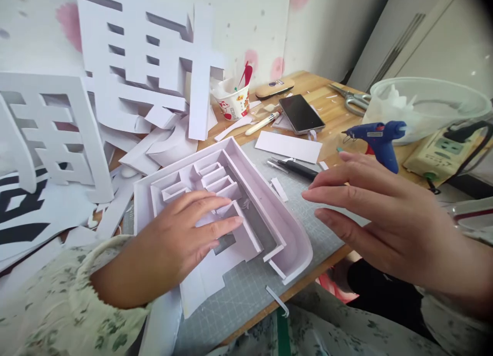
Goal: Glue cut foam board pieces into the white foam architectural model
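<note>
A white foam-board character with raised strip walls [264, 202] lies on the grey cutting mat [239, 299]. My left hand [188, 232] is over its near left part, fingers stretched out, the fingertips at the inner walls; contact beneath the palm is hidden. My right hand [389, 217] hovers to the right of the foam character with fingers extended and the thumb apart, nothing between them. Just beyond its fingertips a black craft knife [296, 168] rests on the mat. A thin curled white strip [278, 300] sits at the mat's front edge.
Finished white foam characters [146, 53] stand at the back left among foam scraps [169, 145]. A blue glue gun [379, 135], phone [301, 113], paper cup [234, 100], scissors [352, 99], plastic bowl [427, 107] and power strip [439, 153] occupy the back and right.
</note>
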A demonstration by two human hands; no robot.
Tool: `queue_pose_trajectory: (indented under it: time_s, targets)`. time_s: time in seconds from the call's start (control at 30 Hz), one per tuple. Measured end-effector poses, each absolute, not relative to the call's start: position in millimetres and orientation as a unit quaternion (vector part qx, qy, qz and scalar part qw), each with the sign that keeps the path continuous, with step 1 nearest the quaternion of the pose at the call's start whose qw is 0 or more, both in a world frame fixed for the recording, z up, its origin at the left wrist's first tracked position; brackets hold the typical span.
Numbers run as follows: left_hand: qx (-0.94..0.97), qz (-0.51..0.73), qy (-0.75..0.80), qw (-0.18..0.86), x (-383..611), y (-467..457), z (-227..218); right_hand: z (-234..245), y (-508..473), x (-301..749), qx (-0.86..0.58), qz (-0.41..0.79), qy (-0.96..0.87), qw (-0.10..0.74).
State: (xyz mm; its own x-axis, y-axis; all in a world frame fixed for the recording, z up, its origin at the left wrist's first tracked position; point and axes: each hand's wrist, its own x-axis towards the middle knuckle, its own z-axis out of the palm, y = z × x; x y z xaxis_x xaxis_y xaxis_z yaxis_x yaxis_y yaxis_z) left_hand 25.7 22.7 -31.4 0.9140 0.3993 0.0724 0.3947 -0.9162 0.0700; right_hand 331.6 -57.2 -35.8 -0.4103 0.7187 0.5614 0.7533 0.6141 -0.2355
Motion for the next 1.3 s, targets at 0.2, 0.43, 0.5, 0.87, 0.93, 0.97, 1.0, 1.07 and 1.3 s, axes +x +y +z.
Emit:
queue_pose_trajectory:
  time_s: [0.2, 0.43, 0.5, 0.87, 0.93, 0.97, 1.0, 1.07, 1.3]
  targets:
    - [0.976, 0.018, 0.215, 0.029, 26, 23, -30, -41, -62, 345, -0.445, 0.007, -0.839, 0.311]
    - [0.977, 0.008, 0.21, 0.031, 25, 21, -28, -45, -70, 334, -0.429, 0.055, -0.854, 0.289]
    - [0.979, 0.008, 0.203, 0.028, 24, 21, -28, -44, -72, 318, -0.411, 0.06, -0.864, 0.284]
    - [0.978, 0.02, 0.204, 0.031, 26, 21, -31, -40, -55, 265, -0.389, 0.131, -0.898, 0.156]
    - [0.978, 0.021, 0.205, 0.031, 26, 20, -31, -40, -53, 263, -0.393, 0.154, -0.895, 0.143]
    - [0.978, 0.022, 0.207, 0.031, 25, 20, -31, -39, -53, 263, -0.395, 0.165, -0.893, 0.138]
    - [0.977, 0.021, 0.209, 0.032, 24, 20, -31, -39, -53, 263, -0.397, 0.174, -0.891, 0.134]
    - [0.977, 0.02, 0.211, 0.035, 23, 20, -32, -38, -53, 263, -0.398, 0.186, -0.889, 0.128]
    - [0.977, 0.019, 0.209, 0.035, 24, 21, -33, -39, -53, 264, -0.391, 0.182, -0.891, 0.142]
